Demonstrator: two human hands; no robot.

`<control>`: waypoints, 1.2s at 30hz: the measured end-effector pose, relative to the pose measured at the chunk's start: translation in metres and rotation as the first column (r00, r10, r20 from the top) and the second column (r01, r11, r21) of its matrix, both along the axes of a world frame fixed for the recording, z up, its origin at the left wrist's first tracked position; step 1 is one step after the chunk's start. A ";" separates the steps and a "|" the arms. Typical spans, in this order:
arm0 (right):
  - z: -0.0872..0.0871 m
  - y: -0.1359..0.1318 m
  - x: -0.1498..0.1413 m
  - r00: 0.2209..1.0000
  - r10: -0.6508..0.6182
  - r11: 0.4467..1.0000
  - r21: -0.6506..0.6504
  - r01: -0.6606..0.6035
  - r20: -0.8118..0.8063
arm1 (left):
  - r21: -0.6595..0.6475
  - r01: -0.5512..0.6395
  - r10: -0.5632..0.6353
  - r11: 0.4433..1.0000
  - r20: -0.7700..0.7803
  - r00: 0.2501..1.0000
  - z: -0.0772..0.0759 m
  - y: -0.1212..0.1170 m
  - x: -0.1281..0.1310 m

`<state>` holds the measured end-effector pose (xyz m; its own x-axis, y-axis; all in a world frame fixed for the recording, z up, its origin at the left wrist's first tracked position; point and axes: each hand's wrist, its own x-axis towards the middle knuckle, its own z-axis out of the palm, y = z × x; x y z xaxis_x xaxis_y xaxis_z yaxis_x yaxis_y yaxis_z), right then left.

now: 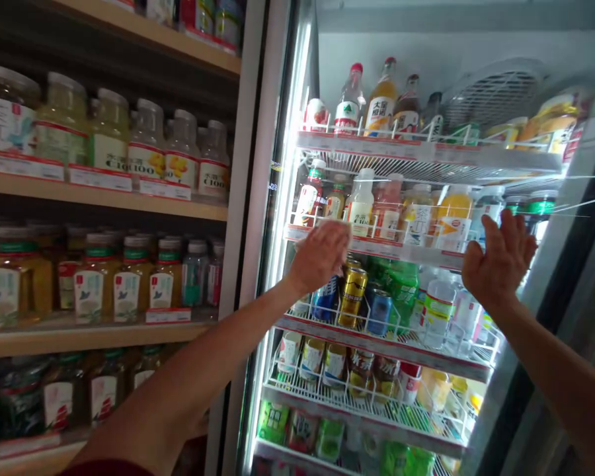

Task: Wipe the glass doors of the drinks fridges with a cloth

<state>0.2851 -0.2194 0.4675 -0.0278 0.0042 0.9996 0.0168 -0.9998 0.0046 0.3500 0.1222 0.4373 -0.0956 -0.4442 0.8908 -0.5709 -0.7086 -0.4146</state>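
Note:
My left hand (pixel 321 259) reaches into the lit drinks fridge, in front of the second shelf's edge. Its back faces me and its fingers are together and somewhat blurred. A pale edge shows at the fingertips, but what it belongs to is unclear. Close behind it stand a white-capped bottle (pixel 361 201) and a red-labelled bottle (pixel 310 197). On the right, my right hand (pixel 500 259) is raised with fingers spread and holds nothing. An orange juice bottle (pixel 453 219) is near it, on the second shelf. Below the hands is a gold can (pixel 353 297).
Wire-fronted fridge shelves (pixel 387 340) carry bottles, cans and cartons. A round fan grille (pixel 498 92) is at the upper back. The fridge's frame (pixel 248 198) separates it from wooden shelves (pixel 178 206) of bottled drinks on the left. The dark right edge (pixel 550 277) runs beside my right arm.

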 end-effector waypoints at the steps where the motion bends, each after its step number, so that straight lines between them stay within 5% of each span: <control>1: 0.000 0.000 0.000 1.000 0.002 1.000 -0.005 -0.002 0.001 | 0.138 0.016 -0.018 0.990 0.012 1.000 -0.004 0.000 -0.001; 3: -0.001 -0.001 -0.001 1.000 0.005 1.000 -0.012 -0.005 0.005 | 0.176 0.007 -0.010 0.984 0.017 1.000 -0.003 0.006 0.001; 6: -0.001 0.000 -0.002 1.000 0.006 1.000 -0.008 -0.006 0.012 | -0.288 -0.083 0.079 0.954 -0.025 0.997 0.014 0.020 0.008; 8: -0.001 0.002 -0.002 1.000 0.000 1.000 0.000 0.000 0.020 | -0.409 -0.118 0.112 0.905 -0.040 0.993 0.017 0.018 0.010; 11: -0.001 0.002 -0.002 0.999 -0.025 1.000 -0.011 0.025 0.030 | -0.033 -0.091 0.093 0.995 0.076 0.993 -0.001 -0.004 0.005; 13: -0.001 0.000 -0.001 0.999 -0.039 0.999 -0.034 0.040 0.036 | 0.240 -0.068 0.026 0.968 0.175 0.984 -0.008 -0.015 0.003; 15: -0.001 -0.002 0.001 0.998 -0.045 0.997 -0.057 0.048 0.054 | 0.175 -0.065 0.033 0.982 0.177 0.984 0.000 -0.018 0.003; 17: -0.002 -0.004 0.003 0.996 -0.045 0.996 -0.076 0.051 0.081 | -0.144 -0.087 0.101 0.986 0.088 0.991 0.015 -0.017 0.004; 19: -0.003 -0.005 0.005 0.994 -0.049 0.994 -0.091 0.058 0.098 | -0.291 -0.115 0.129 0.950 0.029 0.991 0.023 -0.022 0.004; 22: -0.003 -0.006 0.006 0.993 -0.051 0.993 -0.103 0.061 0.104 | 0.091 -0.096 0.080 0.991 0.171 0.982 0.014 -0.042 -0.001; 24: -0.003 -0.007 0.006 0.993 -0.049 0.992 -0.110 0.060 0.105 | 0.335 -0.102 0.016 0.937 0.251 0.968 0.008 -0.052 -0.003; 26: -0.003 -0.008 0.006 0.993 -0.049 0.991 -0.117 0.061 0.103 | 0.263 -0.099 0.038 0.960 0.228 0.973 0.014 -0.055 -0.003; 29: -0.002 -0.007 0.005 0.994 -0.050 0.990 -0.129 0.063 0.100 | -0.132 -0.112 0.124 0.985 0.082 0.989 0.025 -0.058 -0.003; 30: -0.003 -0.007 0.005 0.994 -0.050 0.989 -0.132 0.063 0.100 | -0.154 -0.113 0.125 0.981 0.069 0.990 0.025 -0.061 -0.003; 32: -0.003 -0.004 0.003 0.995 -0.054 0.990 -0.128 0.065 0.084 | 0.058 -0.085 0.076 0.995 0.134 0.988 0.018 -0.073 -0.006; 34: -0.004 -0.003 0.000 0.996 -0.064 0.991 -0.115 0.070 0.059 | 0.367 -0.052 -0.034 0.929 0.223 0.974 0.014 -0.086 -0.009; 36: -0.002 -0.007 -0.006 0.997 -0.079 0.986 -0.149 0.079 0.006 | 0.406 -0.027 -0.077 0.914 0.238 0.968 0.023 -0.095 -0.011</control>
<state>0.2788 -0.2261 0.4655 -0.0214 0.1557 0.9876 -0.0621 -0.9861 0.1541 0.3393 0.0275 0.4599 -0.3022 -0.7542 0.5830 -0.4305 -0.4377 -0.7893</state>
